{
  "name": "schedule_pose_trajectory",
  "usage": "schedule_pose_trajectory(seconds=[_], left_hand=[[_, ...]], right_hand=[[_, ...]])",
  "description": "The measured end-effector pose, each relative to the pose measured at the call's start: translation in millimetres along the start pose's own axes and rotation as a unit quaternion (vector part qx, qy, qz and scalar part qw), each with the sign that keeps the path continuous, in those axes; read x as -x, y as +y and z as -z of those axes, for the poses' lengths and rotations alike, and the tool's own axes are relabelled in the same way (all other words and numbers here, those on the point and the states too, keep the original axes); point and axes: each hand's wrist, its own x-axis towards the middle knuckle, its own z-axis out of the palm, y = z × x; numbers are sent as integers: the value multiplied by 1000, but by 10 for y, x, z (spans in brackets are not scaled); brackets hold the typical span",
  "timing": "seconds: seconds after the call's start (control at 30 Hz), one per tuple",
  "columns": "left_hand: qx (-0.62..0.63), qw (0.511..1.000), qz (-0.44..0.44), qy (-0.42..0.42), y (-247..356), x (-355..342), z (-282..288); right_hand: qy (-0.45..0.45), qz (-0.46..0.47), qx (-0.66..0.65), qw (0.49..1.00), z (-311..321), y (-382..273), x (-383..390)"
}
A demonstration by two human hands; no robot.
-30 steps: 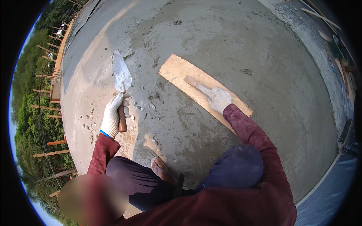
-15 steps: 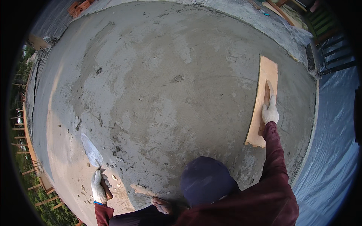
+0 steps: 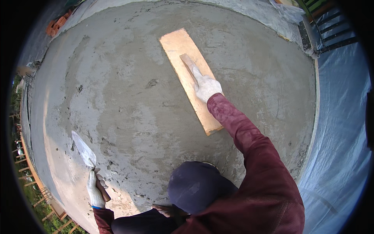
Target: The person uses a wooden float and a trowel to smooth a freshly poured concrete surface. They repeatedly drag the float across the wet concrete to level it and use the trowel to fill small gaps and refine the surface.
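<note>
Through the head view I locate the long rectangular pale-wood float [image 3: 184,74] over the upper middle of the wet grey concrete surface [image 3: 144,128]; its long axis runs from upper left to lower right. I cannot tell whether its whole underside touches the concrete. A narrow wooden handle [image 3: 186,61] is set lengthwise along its back. I register the right hand [image 3: 207,88], in a white knitted glove, clamped on the near part of this handle, with a finger extended along it; the handle's far end protrudes beyond the grip. At lower left, well apart from the float, I locate the pointed metal trowel [image 3: 83,150] with a rounded brown grip. The left hand [image 3: 94,191], in a white knitted glove with a blue cuff edge, is closed around that brown grip; the blade points away from the body, toward upper left. I cannot tell whether the blade contacts the surface. Small dark lumps of mortar [image 3: 111,165] lie near the trowel. A maroon sleeve [image 3: 249,136] covers the right arm, and a dark blue trouser knee [image 3: 196,186] stands between the arms. Outward, I note the blue plastic sheet [image 3: 341,113] along the right edge and stacked orange bricks [image 3: 57,25] at far upper left.
</note>
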Motion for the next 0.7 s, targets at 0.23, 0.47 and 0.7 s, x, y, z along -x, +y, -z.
schedule_pose_trajectory(seconds=[0.23,0.47,0.7], left_hand=[[-37,998,41,37,39,291,-89],[-39,999,8,3,75,-161,-255],[-63,998,-7,-23,122,34,-261]], right_hand=[[-20,-121,74,990,115,1054,1252],[87,-111,70,987,986,1536,-1199],[5,-104,21,994,137,1032,565]])
